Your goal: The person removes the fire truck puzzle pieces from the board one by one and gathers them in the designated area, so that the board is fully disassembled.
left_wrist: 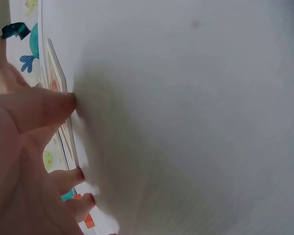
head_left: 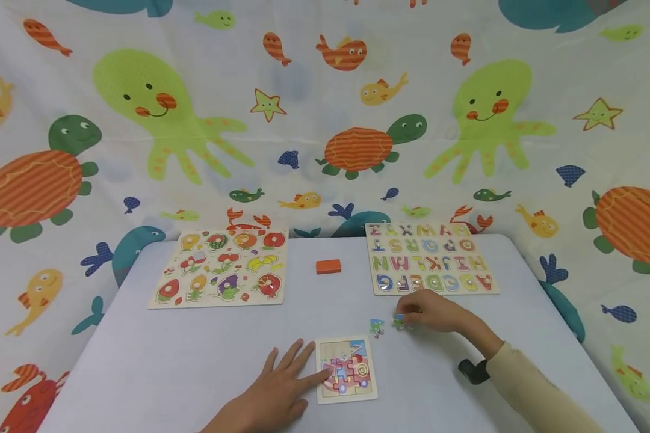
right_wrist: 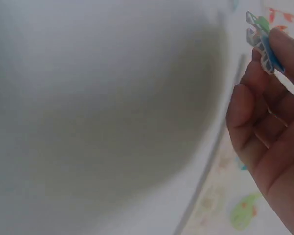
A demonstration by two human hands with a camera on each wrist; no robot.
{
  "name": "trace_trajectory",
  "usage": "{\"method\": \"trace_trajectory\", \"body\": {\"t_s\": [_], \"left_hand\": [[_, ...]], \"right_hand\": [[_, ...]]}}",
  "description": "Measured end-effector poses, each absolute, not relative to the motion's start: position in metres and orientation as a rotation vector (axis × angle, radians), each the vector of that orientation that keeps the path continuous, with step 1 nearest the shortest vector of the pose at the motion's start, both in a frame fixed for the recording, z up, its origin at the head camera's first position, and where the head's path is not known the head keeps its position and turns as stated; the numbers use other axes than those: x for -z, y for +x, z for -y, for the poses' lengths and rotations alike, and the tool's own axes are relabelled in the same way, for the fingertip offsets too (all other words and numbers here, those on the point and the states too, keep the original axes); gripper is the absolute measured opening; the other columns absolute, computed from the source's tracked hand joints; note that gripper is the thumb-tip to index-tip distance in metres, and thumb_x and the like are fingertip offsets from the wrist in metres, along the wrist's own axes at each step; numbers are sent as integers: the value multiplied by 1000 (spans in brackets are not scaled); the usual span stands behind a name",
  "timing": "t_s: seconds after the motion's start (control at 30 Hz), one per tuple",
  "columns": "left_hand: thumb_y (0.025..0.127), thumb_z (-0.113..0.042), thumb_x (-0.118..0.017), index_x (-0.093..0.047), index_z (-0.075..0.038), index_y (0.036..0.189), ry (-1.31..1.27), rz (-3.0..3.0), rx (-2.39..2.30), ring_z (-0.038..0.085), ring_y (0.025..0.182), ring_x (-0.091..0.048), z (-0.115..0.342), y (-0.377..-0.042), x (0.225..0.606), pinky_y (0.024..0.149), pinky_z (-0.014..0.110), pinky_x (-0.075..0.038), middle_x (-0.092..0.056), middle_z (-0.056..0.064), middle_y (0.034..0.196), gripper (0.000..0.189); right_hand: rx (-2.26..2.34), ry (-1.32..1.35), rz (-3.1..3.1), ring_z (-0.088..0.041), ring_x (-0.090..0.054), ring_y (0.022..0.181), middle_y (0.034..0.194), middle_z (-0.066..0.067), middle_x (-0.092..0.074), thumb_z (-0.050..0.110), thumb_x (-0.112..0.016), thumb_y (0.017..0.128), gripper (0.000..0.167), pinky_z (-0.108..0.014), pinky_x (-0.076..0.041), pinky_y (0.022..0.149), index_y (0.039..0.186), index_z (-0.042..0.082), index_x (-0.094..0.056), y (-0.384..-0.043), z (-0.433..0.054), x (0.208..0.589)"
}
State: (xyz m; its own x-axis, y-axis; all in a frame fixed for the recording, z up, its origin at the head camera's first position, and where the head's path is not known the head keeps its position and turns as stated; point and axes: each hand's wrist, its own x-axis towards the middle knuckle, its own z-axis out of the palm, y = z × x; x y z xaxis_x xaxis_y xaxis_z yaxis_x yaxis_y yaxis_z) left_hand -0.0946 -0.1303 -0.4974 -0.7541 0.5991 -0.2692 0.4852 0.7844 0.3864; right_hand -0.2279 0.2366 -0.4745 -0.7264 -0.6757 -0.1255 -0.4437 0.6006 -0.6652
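Observation:
In the head view a small jigsaw puzzle tray (head_left: pixel 346 398) lies near the front of the table, partly filled with coloured pieces. My left hand (head_left: pixel 273 391) lies spread at its left side, a finger reaching onto the pieces and others by the left edge. To the upper right, my right hand (head_left: pixel 433 310) pinches a puzzle piece (head_left: pixel 398 322) between thumb and fingers; the right wrist view shows this blue and green piece (right_wrist: pixel 265 46) held off the table. Just left of it, another puzzle piece (head_left: pixel 377 326) lies on the white cloth.
A fruit puzzle board (head_left: pixel 216 305) lies at the back left, an alphabet puzzle board (head_left: pixel 439 290) at the back right. Between them sits an orange block (head_left: pixel 328 266). Behind the table hangs a sea-animal curtain (head_left: pixel 298 132). The right wrist wears a black band (head_left: pixel 473 371).

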Motion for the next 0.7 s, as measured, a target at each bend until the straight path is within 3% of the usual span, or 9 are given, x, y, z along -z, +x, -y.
{"method": "trace_trajectory", "body": {"t_s": [0.3, 0.43, 0.57, 0.7], "left_hand": [[96, -26, -68, -47, -44, 151, 824, -2589, -445, 35, 156, -13, 130, -94, 498, 117, 71, -16, -22, 6, 169, 62], [96, -27, -67, -47, -44, 152, 815, -2576, -460, 35, 156, -11, 130, -94, 496, 117, 71, -14, -20, 5, 170, 62], [97, -28, -67, -47, -44, 152, 795, -2568, -454, 35, 156, -11, 130, -94, 493, 117, 71, -13, -21, 4, 170, 61], [97, -29, -67, -46, -44, 152, 795, -2566, -446, 35, 156, -11, 130, -94, 493, 117, 72, -14, -21, 4, 170, 61]], "right_hand": [[724, -846, -2690, -6, -49, 74, 80, 12, -53, 12, -76, 90, 17, -26, -46, 66, 86, 20, -62, -218, -237, 496], [442, -828, -2879, -9, -50, 80, 91, 8, -55, 15, -80, 87, 17, -29, -49, 68, 96, 18, -66, -207, -224, 492], [432, -1051, -2864, -18, -57, 108, 118, -2, -61, 15, -79, 88, 27, -39, -55, 89, 113, 19, -71, -194, -200, 486], [433, -1302, -2649, -30, -37, 144, 152, -7, -47, 20, -75, 93, 35, -55, -40, 112, 127, 26, -71, -187, -174, 482]]}}
